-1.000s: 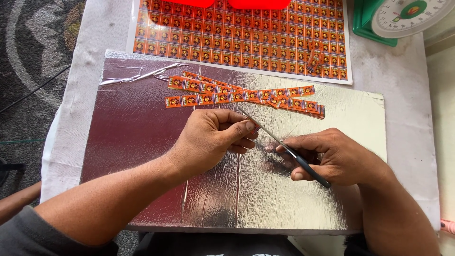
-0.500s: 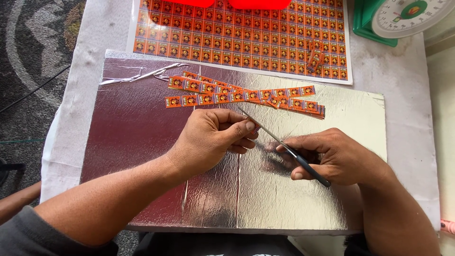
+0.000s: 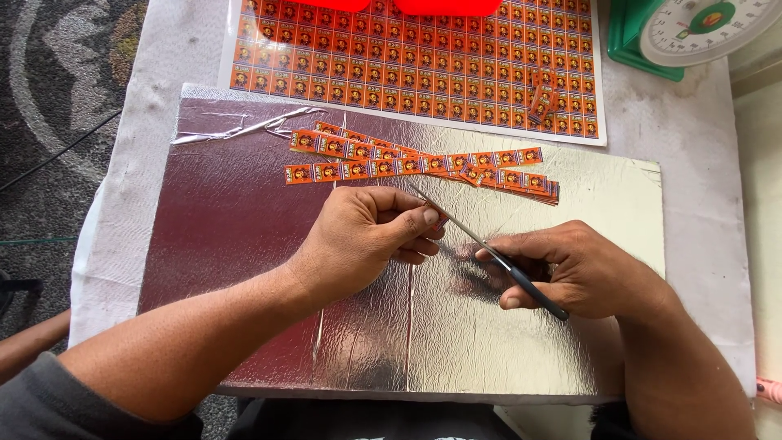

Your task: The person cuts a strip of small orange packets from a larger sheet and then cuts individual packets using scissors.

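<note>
1. Your left hand [image 3: 371, 236]: over the middle of the foil-faced board [image 3: 244, 244], fingers curled shut, thumb and forefinger pinching something small at the scissor blades. Only a sliver of orange shows under the thumb tip; can't tell what it is.
2. Your right hand [image 3: 578, 273]: just right of the left hand, over the board's centre-right, fist closed round the black handle of the scissors [image 3: 489, 248].
3. Scissors: thin metal blades run up-left from the right hand to the left thumb; tip ends just below the strip pile. Blades look closed or nearly so; can't tell for certain.
4. Cut strips [image 3: 419, 163]: orange label strips, several, lying crossed and overlapping on the board's upper part, just above both hands. Not touched by either hand.
5. Foil scrap [image 3: 236, 130]: crumpled silver sliver at the board's upper-left corner, left of the strips.
6. Label sheet [image 3: 407, 65]: uncut orange sheet w/ rows of small labels, flat on the cloth beyond the board's top edge.
7. Loose labels [image 3: 542, 102]: few small cut pieces sitting on the sheet's right part.
8. Scale [image 3: 692, 33]: green w/ white dial, beyond the board's top-right corner.
9. White cloth [image 3: 122, 204]: under the board, showing on the left, top and right of it.
</note>
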